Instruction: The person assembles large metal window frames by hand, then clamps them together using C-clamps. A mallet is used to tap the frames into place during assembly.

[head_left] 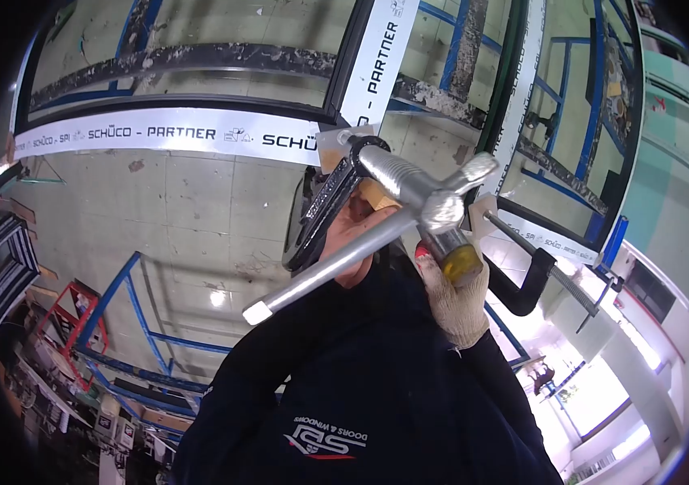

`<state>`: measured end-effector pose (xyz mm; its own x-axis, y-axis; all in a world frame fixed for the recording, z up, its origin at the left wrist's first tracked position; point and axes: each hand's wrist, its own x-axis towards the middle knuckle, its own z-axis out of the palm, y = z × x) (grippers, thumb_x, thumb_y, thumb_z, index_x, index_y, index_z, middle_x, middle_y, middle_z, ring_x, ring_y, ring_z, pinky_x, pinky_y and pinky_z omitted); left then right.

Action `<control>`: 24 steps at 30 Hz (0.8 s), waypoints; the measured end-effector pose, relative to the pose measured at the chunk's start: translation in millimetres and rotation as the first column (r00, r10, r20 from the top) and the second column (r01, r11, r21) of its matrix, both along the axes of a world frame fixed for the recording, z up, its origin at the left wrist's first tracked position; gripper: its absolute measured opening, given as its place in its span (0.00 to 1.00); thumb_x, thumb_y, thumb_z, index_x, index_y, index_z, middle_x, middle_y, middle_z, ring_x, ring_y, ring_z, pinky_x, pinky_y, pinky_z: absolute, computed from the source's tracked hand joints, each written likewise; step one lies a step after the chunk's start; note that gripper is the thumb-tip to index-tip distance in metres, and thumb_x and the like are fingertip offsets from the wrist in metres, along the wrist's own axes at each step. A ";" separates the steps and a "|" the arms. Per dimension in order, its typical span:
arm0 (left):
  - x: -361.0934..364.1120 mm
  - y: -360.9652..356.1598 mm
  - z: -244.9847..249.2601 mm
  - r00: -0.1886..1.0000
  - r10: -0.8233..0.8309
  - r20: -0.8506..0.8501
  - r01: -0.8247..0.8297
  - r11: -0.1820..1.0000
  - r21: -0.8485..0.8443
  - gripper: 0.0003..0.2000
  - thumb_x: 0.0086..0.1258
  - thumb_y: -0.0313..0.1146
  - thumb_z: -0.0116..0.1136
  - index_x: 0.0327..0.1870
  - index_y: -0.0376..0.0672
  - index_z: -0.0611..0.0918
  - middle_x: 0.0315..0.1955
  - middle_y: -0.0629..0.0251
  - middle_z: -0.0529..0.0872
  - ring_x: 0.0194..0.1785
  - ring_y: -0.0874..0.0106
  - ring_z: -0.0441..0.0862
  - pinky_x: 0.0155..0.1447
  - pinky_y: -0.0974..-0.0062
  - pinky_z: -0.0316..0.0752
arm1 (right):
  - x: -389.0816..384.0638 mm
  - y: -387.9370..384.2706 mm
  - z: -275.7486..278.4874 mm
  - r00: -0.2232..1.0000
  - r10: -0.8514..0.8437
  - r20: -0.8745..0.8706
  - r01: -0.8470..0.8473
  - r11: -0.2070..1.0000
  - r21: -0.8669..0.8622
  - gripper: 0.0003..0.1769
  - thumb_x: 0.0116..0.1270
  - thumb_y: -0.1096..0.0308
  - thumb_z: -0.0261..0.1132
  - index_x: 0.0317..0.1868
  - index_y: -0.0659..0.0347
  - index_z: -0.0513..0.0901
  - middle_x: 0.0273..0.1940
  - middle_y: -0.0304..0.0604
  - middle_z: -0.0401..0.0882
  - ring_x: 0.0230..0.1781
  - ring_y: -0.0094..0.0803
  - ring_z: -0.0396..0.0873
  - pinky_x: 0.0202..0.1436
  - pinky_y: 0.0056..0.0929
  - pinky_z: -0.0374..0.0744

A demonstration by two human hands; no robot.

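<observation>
A black clamp (pixel 328 202) with a silver screw (pixel 397 174) and a long silver crossbar (pixel 336 263) grips the corner of a frame (pixel 166 133) covered in white printed film. My bare left hand (pixel 352 238) is curled behind the clamp's black bar, partly hidden by the crossbar; a tan block (pixel 377 194) shows beside its fingers. My right hand (pixel 456 303), in a pale knitted glove with a red fingertip, is closed around a silver cylinder with a yellow end (pixel 461 265), just below the crossbar's hub.
A second black clamp (pixel 522 291) sits on another film-covered frame (pixel 542 234) at the right. Blue metal stands (pixel 150 323) are at the lower left, with a red frame (pixel 77 323) beside them. Dark padded supports (pixel 183 61) run beneath the large frame.
</observation>
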<state>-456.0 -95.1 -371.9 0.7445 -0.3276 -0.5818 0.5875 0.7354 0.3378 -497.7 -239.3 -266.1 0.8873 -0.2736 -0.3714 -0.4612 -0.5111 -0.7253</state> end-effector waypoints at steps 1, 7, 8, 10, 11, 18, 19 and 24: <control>3.8 1.7 7.2 0.999 -0.038 -0.006 0.038 0.999 -0.007 0.26 0.69 0.19 0.63 0.67 0.36 0.68 0.60 0.57 0.78 0.63 0.67 0.78 0.71 0.66 0.69 | -0.4 -0.8 -0.4 1.000 0.008 -0.009 -0.008 1.000 -0.003 0.20 0.63 0.66 0.77 0.47 0.68 0.78 0.31 0.47 0.84 0.30 0.35 0.86 0.36 0.30 0.81; 3.6 -8.1 -2.5 0.999 0.017 0.047 -0.018 1.000 0.021 0.18 0.72 0.24 0.65 0.60 0.37 0.77 0.54 0.62 0.82 0.57 0.72 0.79 0.64 0.72 0.73 | 12.5 11.7 18.2 0.996 -0.059 -0.068 0.074 0.969 0.236 0.20 0.68 0.64 0.74 0.51 0.68 0.77 0.30 0.41 0.84 0.27 0.23 0.83 0.31 0.24 0.79; 3.6 -9.1 -3.0 0.998 0.009 0.065 -0.012 0.999 0.045 0.16 0.73 0.27 0.67 0.58 0.36 0.80 0.52 0.63 0.83 0.55 0.75 0.80 0.62 0.74 0.73 | 14.3 13.1 20.9 0.995 -0.065 -0.070 0.082 0.955 0.283 0.19 0.70 0.64 0.72 0.51 0.68 0.77 0.30 0.40 0.84 0.27 0.22 0.82 0.31 0.23 0.78; 1.8 -10.1 -2.6 0.994 0.031 0.108 -0.038 0.997 0.062 0.11 0.75 0.28 0.65 0.55 0.38 0.82 0.49 0.65 0.83 0.53 0.76 0.79 0.60 0.75 0.74 | 19.2 17.1 26.4 0.990 -0.073 -0.125 0.110 0.939 0.326 0.16 0.73 0.65 0.68 0.53 0.67 0.76 0.31 0.39 0.83 0.26 0.19 0.79 0.29 0.20 0.75; 0.5 -10.4 -3.3 0.994 0.031 0.109 -0.039 0.996 0.077 0.11 0.75 0.28 0.64 0.55 0.38 0.82 0.49 0.65 0.83 0.53 0.76 0.79 0.60 0.75 0.74 | 20.7 18.7 28.1 0.985 -0.078 -0.153 0.127 0.930 0.345 0.15 0.75 0.65 0.66 0.54 0.67 0.76 0.31 0.38 0.83 0.25 0.18 0.78 0.28 0.19 0.74; -3.6 -3.8 1.5 0.976 0.032 0.215 -0.062 0.989 0.135 0.14 0.77 0.34 0.64 0.58 0.39 0.82 0.48 0.66 0.84 0.53 0.75 0.79 0.62 0.73 0.74 | 41.5 25.8 33.1 0.930 -0.170 -0.326 0.317 0.821 0.475 0.18 0.78 0.66 0.60 0.62 0.66 0.73 0.37 0.39 0.82 0.25 0.14 0.75 0.26 0.15 0.72; -5.1 -2.6 -0.6 0.975 0.013 0.220 -0.048 0.987 0.153 0.15 0.78 0.35 0.64 0.59 0.39 0.81 0.48 0.66 0.84 0.53 0.75 0.79 0.62 0.73 0.74 | 44.5 26.1 32.9 0.929 -0.155 -0.336 0.309 0.825 0.473 0.18 0.79 0.66 0.60 0.63 0.65 0.73 0.37 0.39 0.82 0.26 0.14 0.75 0.26 0.15 0.72; -6.5 -2.6 -6.3 0.976 0.050 0.213 -0.080 0.988 0.131 0.15 0.72 0.22 0.65 0.59 0.38 0.81 0.53 0.68 0.85 0.57 0.75 0.81 0.66 0.71 0.74 | 43.8 28.1 24.3 0.923 -0.148 -0.354 0.306 0.842 0.445 0.16 0.78 0.67 0.59 0.61 0.65 0.74 0.37 0.38 0.81 0.28 0.14 0.75 0.26 0.15 0.72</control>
<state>-462.5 -97.8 -378.3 0.8711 -0.2022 -0.4475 0.4459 0.7076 0.5482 -454.0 -211.2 -241.8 0.6496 -0.1691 -0.7412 -0.7503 0.0147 -0.6610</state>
